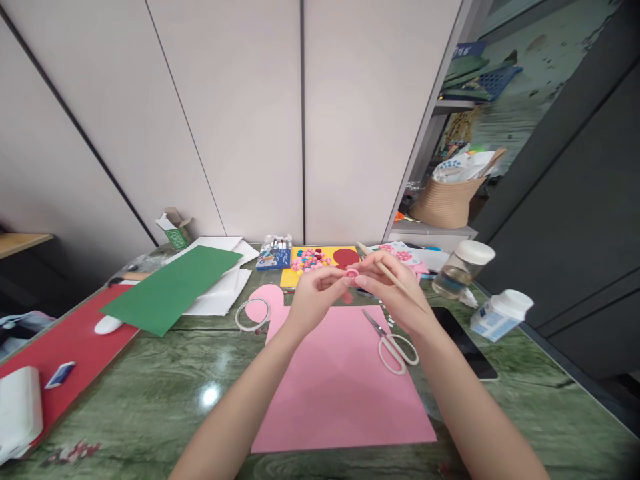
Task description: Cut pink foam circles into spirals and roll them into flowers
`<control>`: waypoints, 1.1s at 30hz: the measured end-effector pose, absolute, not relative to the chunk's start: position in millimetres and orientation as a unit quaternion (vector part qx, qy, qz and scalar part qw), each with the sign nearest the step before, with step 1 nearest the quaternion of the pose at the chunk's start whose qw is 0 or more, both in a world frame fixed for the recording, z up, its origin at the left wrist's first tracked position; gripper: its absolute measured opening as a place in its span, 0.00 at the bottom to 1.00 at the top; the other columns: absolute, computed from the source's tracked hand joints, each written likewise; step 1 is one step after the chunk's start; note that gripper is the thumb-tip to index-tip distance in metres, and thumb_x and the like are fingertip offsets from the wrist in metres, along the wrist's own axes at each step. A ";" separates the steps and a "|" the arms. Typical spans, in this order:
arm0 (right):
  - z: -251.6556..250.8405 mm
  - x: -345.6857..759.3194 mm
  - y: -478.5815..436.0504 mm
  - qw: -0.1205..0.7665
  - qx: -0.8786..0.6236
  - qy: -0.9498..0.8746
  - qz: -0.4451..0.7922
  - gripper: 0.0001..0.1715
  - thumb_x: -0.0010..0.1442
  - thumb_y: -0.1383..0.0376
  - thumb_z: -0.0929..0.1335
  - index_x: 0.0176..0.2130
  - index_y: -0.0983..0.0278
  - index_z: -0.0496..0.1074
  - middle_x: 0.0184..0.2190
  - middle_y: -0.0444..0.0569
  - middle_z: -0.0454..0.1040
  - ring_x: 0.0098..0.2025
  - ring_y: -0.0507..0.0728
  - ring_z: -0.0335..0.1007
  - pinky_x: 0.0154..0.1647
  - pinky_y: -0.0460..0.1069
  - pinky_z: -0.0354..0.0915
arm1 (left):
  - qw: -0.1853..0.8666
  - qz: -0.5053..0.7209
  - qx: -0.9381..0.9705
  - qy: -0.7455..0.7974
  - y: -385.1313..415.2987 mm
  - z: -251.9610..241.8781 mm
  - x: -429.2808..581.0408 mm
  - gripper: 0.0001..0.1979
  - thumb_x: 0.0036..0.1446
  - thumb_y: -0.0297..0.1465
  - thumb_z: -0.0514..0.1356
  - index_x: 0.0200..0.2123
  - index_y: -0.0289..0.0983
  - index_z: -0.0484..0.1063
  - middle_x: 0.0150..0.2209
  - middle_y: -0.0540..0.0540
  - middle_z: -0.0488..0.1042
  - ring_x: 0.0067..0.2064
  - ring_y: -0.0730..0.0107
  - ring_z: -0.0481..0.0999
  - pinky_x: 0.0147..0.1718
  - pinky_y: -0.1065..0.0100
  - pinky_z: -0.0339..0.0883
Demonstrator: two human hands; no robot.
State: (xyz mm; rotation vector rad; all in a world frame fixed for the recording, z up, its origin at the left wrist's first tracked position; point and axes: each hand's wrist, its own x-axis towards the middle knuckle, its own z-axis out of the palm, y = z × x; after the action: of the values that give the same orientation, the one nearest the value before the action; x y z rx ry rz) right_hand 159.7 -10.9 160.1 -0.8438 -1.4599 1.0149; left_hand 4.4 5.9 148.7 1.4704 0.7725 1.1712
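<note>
Both my hands meet above the far edge of a pink paper sheet [340, 387]. Between the fingertips is a small round pink coil [352, 274], which looks like rolled paper. My left hand [320, 293] pinches it from the left. My right hand [393, 287] pinches it from the right and also carries a pale wooden pencil-like stick [364, 249], slanting across the fingers. White-handled scissors [390, 343] lie on the pink sheet, blades partly apart, below my right hand. Left of my left hand, a white tape roll [239, 313] overlaps a pink paper shape [273, 297].
Behind my hands, colourful pompom-like balls [311, 259] and a dark red disc [346, 257] lie on yellow paper [289, 278]. Green paper [173, 287] and red paper [70, 347] lie left. A phone [465, 347], a jar [463, 267] and a white bottle [503, 313] stand right.
</note>
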 end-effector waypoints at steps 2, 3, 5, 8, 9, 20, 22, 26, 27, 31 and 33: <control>157.9 159.0 -10.4 0.567 -0.355 -0.604 0.434 0.12 0.50 0.63 0.72 0.34 0.60 0.65 0.35 0.44 0.76 0.40 0.54 0.74 0.41 0.50 0.69 | 0.520 0.494 0.621 0.317 4.5 149.6 4.4 0.11 0.50 0.37 0.61 0.31 0.33 0.74 0.19 0.50 0.73 0.25 0.74 0.73 0.24 0.74 0.63; 157.3 158.7 -10.7 0.570 -0.356 -0.600 0.434 0.12 0.50 0.64 0.72 0.33 0.61 0.65 0.34 0.44 0.76 0.39 0.54 0.74 0.40 0.49 0.70 | 0.516 0.498 0.623 0.314 4.2 149.5 4.5 0.11 0.49 0.36 0.62 0.30 0.33 0.74 0.19 0.50 0.73 0.24 0.74 0.73 0.25 0.74 0.64; 156.9 158.0 -11.7 0.573 -0.360 -0.595 0.433 0.12 0.50 0.65 0.72 0.33 0.61 0.66 0.33 0.44 0.76 0.37 0.53 0.74 0.38 0.48 0.70 | 0.506 0.509 0.624 0.308 4.2 148.2 4.7 0.10 0.49 0.36 0.62 0.29 0.33 0.74 0.19 0.50 0.72 0.24 0.73 0.73 0.25 0.73 0.65; 157.2 156.8 -13.3 0.579 -0.361 -0.591 0.431 0.12 0.49 0.65 0.72 0.32 0.61 0.66 0.32 0.44 0.76 0.35 0.53 0.74 0.34 0.47 0.71 | 0.485 0.524 0.632 0.303 4.9 144.5 4.6 0.10 0.48 0.36 0.63 0.29 0.34 0.73 0.20 0.50 0.72 0.23 0.73 0.73 0.25 0.72 0.66; 157.2 156.4 -13.8 0.582 -0.358 -0.590 0.429 0.12 0.48 0.66 0.73 0.32 0.61 0.66 0.32 0.44 0.76 0.34 0.53 0.74 0.33 0.47 0.71 | 0.476 0.528 0.636 0.301 5.2 143.2 4.4 0.10 0.48 0.36 0.63 0.28 0.34 0.73 0.19 0.50 0.72 0.23 0.73 0.73 0.24 0.72 0.65; 155.0 155.8 -10.4 0.596 -0.345 -0.603 0.402 0.12 0.48 0.67 0.73 0.32 0.61 0.66 0.31 0.44 0.75 0.35 0.52 0.74 0.37 0.47 0.69 | 0.516 0.502 0.633 0.286 6.8 145.2 0.7 0.10 0.48 0.36 0.62 0.30 0.34 0.74 0.24 0.48 0.74 0.25 0.73 0.74 0.27 0.71 0.68; 155.9 157.7 -9.3 0.582 -0.351 -0.608 0.411 0.13 0.48 0.67 0.73 0.33 0.61 0.66 0.32 0.44 0.75 0.36 0.52 0.74 0.38 0.47 0.69 | 0.520 0.489 0.639 0.287 8.0 147.2 -0.6 0.10 0.49 0.36 0.62 0.30 0.34 0.74 0.23 0.49 0.74 0.25 0.73 0.73 0.27 0.71 0.68; 157.2 160.4 -9.1 0.550 -0.344 -0.628 0.430 0.11 0.52 0.64 0.71 0.35 0.60 0.66 0.36 0.45 0.74 0.39 0.53 0.73 0.41 0.49 0.68 | 0.503 0.475 0.656 0.301 11.1 148.9 -1.5 0.11 0.50 0.37 0.62 0.29 0.35 0.75 0.20 0.50 0.73 0.25 0.74 0.73 0.27 0.73 0.67; 157.2 160.4 -9.4 0.541 -0.341 -0.633 0.437 0.10 0.53 0.63 0.70 0.36 0.60 0.66 0.37 0.46 0.74 0.40 0.53 0.73 0.41 0.49 0.68 | 0.500 0.476 0.657 0.301 11.9 148.3 -1.5 0.11 0.50 0.37 0.61 0.29 0.35 0.75 0.20 0.50 0.72 0.25 0.74 0.73 0.27 0.72 0.67; 155.9 158.3 -11.0 0.523 -0.338 -0.633 0.460 0.11 0.52 0.61 0.70 0.35 0.60 0.64 0.35 0.45 0.75 0.38 0.54 0.73 0.39 0.50 0.69 | 0.490 0.497 0.658 0.284 15.2 140.7 -2.4 0.10 0.48 0.37 0.62 0.30 0.35 0.75 0.23 0.48 0.74 0.23 0.73 0.73 0.26 0.71 0.68; 155.1 156.6 -11.9 0.529 -0.341 -0.627 0.460 0.12 0.51 0.61 0.71 0.33 0.60 0.64 0.33 0.44 0.75 0.36 0.54 0.74 0.38 0.51 0.70 | 0.472 0.507 0.666 0.278 15.5 136.7 -3.3 0.11 0.48 0.36 0.63 0.30 0.35 0.76 0.24 0.47 0.74 0.23 0.73 0.72 0.24 0.71 0.67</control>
State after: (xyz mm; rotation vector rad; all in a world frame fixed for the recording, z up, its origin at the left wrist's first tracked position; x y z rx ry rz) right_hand 156.6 -11.9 155.1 -0.8138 -1.4965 1.0978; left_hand -3.3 15.5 136.7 1.6310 0.6817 1.2404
